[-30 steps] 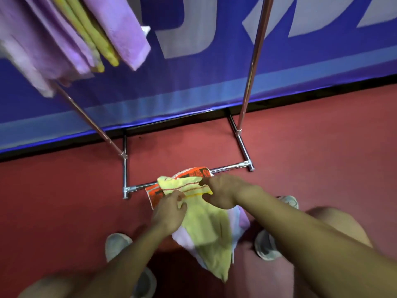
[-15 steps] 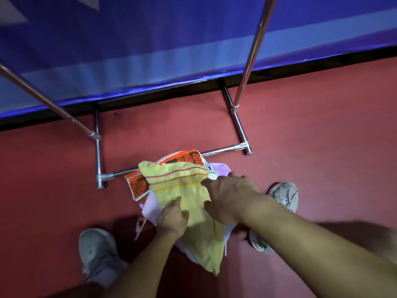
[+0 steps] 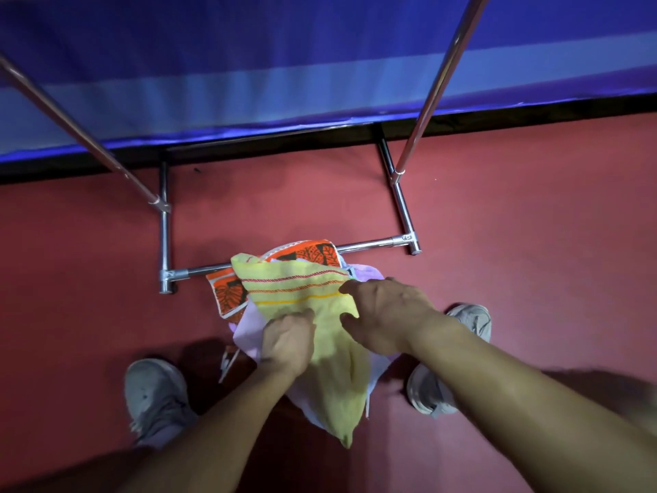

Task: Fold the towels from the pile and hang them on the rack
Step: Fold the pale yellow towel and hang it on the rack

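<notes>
I find no text, label, brand, number or sign that I can read anywhere in my view. The yellow towel (image 3: 313, 297) carries only woven red and orange stripes, and the orange towel (image 3: 227, 293) beneath it shows a black leaf pattern, not letters. The blue banner (image 3: 249, 65) behind the rack (image 3: 401, 208) shows plain bands of colour, no lettering.

The light is dim and a bit blue-purple. The red floor (image 3: 515, 215) looks brightest in the middle and goes dark near the bottom corners. Shiny spots glint on the metal rack (image 3: 369, 245). Dark shadows sit by the shoes (image 3: 153, 393). Straight bars bend at the edges. The near arms look blurry.
</notes>
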Motion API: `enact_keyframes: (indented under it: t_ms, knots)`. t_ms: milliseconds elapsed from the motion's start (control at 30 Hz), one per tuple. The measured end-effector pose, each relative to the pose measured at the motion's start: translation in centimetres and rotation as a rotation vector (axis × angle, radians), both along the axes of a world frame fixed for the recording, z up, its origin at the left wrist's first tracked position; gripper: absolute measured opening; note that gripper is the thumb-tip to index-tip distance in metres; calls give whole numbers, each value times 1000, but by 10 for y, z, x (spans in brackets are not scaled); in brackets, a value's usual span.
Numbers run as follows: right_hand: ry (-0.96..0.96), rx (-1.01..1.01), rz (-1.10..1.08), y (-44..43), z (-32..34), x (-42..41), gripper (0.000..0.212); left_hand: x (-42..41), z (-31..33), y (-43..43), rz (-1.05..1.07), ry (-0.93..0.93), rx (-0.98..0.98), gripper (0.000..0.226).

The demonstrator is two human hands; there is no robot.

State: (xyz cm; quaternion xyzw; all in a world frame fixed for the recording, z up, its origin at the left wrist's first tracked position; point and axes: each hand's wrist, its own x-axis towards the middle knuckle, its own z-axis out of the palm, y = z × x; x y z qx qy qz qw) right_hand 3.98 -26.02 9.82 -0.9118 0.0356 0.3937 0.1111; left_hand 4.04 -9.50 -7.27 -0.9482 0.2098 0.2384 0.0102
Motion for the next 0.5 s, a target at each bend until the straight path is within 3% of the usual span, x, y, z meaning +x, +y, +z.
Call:
enact_keyframes:
  t_ms: [167, 267, 333, 400, 500]
  knots:
    - [69, 219, -67, -5, 5, -1, 55, 7, 93, -3, 19, -67, -242, 22]
    - [11, 334, -186, -9, 6, -3, 55, 10, 144, 6, 40, -175, -434, 24]
    - [-38, 431, -354, -10, 9, 0, 60, 2, 171, 13, 90, -170, -623, 27]
    - [16, 667, -605, -6, 13, 2, 62, -13, 193, 12, 136, -98, -793, 26]
    - [-2, 965, -725, 1, 10, 6, 37, -28, 200, -2, 178, -26, -931, 15]
